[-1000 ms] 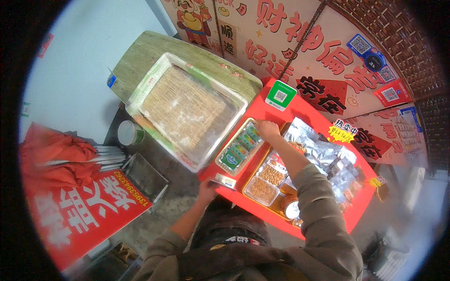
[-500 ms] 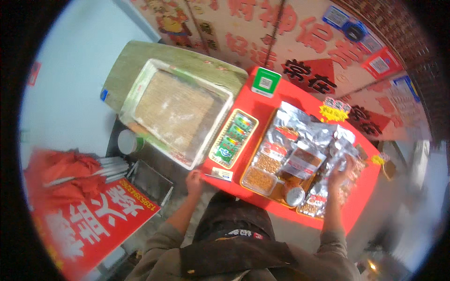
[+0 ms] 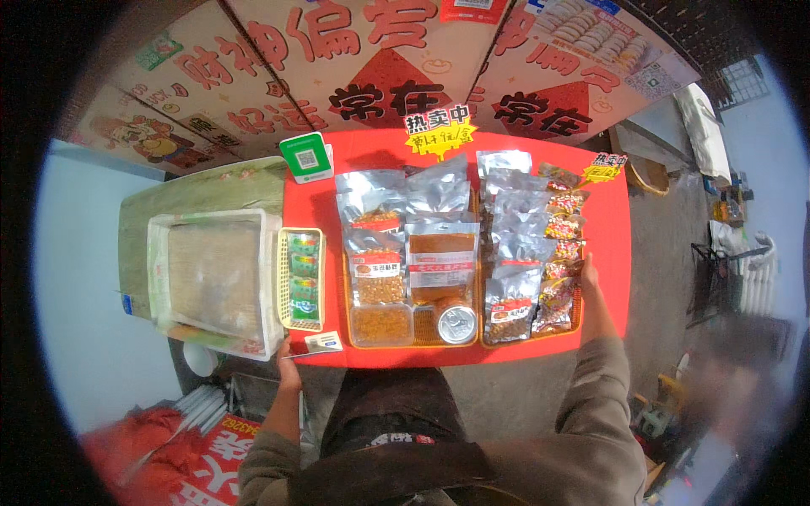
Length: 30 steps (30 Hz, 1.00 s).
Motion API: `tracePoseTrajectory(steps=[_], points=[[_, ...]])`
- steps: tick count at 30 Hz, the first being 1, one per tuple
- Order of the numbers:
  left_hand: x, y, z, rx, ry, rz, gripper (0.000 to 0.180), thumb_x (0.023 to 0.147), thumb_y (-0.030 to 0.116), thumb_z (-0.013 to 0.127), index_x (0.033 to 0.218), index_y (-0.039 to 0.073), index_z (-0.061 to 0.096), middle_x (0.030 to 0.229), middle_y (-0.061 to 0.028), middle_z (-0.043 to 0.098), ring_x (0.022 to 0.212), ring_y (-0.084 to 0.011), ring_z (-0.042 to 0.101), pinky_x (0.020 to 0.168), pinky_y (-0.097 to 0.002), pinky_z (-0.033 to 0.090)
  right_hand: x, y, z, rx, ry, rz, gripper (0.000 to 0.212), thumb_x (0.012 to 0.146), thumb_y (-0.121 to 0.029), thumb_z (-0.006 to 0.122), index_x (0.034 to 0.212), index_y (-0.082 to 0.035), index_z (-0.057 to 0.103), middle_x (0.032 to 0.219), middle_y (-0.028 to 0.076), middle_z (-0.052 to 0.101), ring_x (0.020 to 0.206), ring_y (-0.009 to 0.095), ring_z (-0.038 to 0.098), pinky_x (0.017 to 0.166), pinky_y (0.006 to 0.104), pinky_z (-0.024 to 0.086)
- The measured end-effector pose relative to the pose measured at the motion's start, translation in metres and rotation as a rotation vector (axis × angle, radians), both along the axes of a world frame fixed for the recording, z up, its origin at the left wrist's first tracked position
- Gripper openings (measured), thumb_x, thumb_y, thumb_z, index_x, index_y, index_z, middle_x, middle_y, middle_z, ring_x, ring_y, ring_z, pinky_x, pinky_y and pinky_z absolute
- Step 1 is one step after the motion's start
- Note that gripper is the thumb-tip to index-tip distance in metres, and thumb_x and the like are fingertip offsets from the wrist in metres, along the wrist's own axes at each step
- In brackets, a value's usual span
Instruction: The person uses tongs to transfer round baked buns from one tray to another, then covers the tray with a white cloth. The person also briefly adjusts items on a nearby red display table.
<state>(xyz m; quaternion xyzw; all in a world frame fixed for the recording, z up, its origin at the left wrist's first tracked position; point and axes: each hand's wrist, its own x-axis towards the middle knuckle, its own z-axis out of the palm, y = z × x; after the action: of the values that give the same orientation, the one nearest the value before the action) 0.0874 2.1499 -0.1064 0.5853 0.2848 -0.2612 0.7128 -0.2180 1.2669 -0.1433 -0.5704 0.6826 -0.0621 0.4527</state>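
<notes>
In the head view, the person stood at a red table (image 3: pixel 607 253) set against a wall of red-and-cream posters (image 3: pixel 380 59). The left hand (image 3: pixel 288 354) sat at the table's near left corner, just beside a small white card (image 3: pixel 324 341) that lay on the red top; the fingers were curled around the table edge, though how tightly could not be told at this size. The right hand (image 3: pixel 588 274) lay along the right rim of the right orange tray (image 3: pixel 531 339), fingers stretched out fairly straight and close together, touching the tray's edge and the colourful snack packets (image 3: pixel 561 278) stacked there, without gripping any of them.

That tray also held silver foil pouches (image 3: pixel 510 244) in overlapping rows. Just beside it, the left orange tray (image 3: pixel 422 340) carried more foil pouches with clear windows showing brown snacks, a clear tub of nuts (image 3: pixel 381 324) and a round tin can (image 3: pixel 456 324) at its near edge. A yellow basket (image 3: pixel 283 278) of green packets stood at the table's left side, and a green code stand (image 3: pixel 305 157) stood at the far left corner. Left of the table, a white tray holding a woven mat (image 3: pixel 213 277) rested on a greenish board.
</notes>
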Motion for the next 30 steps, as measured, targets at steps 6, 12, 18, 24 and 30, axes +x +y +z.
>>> tracePoseTrajectory(steps=[6,12,18,24,30], points=[[0.0,0.001,0.005,0.08,-0.029,-0.043,0.047,0.103,0.036,0.058,0.133,0.001,0.064,0.129,-0.0085,0.067,0.117,-0.0204,0.063,0.103,-0.0367,0.048,0.017,0.031,0.045,0.399,-0.526,0.116,0.096,0.095,-0.083,0.028,0.149,-0.006,0.048,0.129,0.015,0.065,0.108,0.031,0.067,0.088,0.048,0.056],[-0.01,-0.002,-0.006,0.123,-0.069,-0.015,0.052,0.101,0.035,0.06,0.138,-0.001,0.062,0.133,-0.0075,0.065,0.122,-0.0205,0.06,0.107,-0.0363,0.045,0.029,0.04,0.049,0.298,-0.485,0.072,0.09,0.096,-0.081,0.035,0.142,-0.006,0.056,0.12,0.014,0.069,0.092,0.026,0.07,0.077,0.0399,0.058],[-0.032,-0.046,0.027,0.016,-0.087,-0.014,0.047,0.101,0.035,0.06,0.134,0.001,0.064,0.13,-0.0077,0.067,0.116,-0.02,0.064,0.103,-0.0371,0.048,0.007,0.022,0.047,0.404,-0.496,0.198,0.09,0.095,-0.082,0.039,0.129,-0.004,0.066,0.102,0.009,0.071,0.084,0.023,0.068,0.07,0.034,0.053],[-0.039,-0.071,0.057,0.043,-0.025,-0.061,0.044,0.101,0.029,0.053,0.135,0.003,0.063,0.137,-0.0101,0.065,0.127,-0.0233,0.06,0.11,-0.0397,0.045,-0.001,0.013,0.042,0.362,-0.388,0.153,0.081,0.095,-0.079,0.044,0.124,-0.008,0.068,0.091,0.006,0.067,0.077,0.02,0.062,0.066,0.0321,0.048],[-0.043,-0.064,0.048,0.026,0.095,0.057,0.034,0.1,0.028,0.056,0.123,0.007,0.068,0.117,-0.006,0.072,0.112,-0.0219,0.066,0.101,-0.0376,0.05,-0.003,0.016,0.048,0.471,-0.456,0.242,0.074,0.098,-0.076,0.044,0.123,-0.01,0.068,0.087,0.005,0.064,0.077,0.019,0.06,0.064,0.0337,0.046]])
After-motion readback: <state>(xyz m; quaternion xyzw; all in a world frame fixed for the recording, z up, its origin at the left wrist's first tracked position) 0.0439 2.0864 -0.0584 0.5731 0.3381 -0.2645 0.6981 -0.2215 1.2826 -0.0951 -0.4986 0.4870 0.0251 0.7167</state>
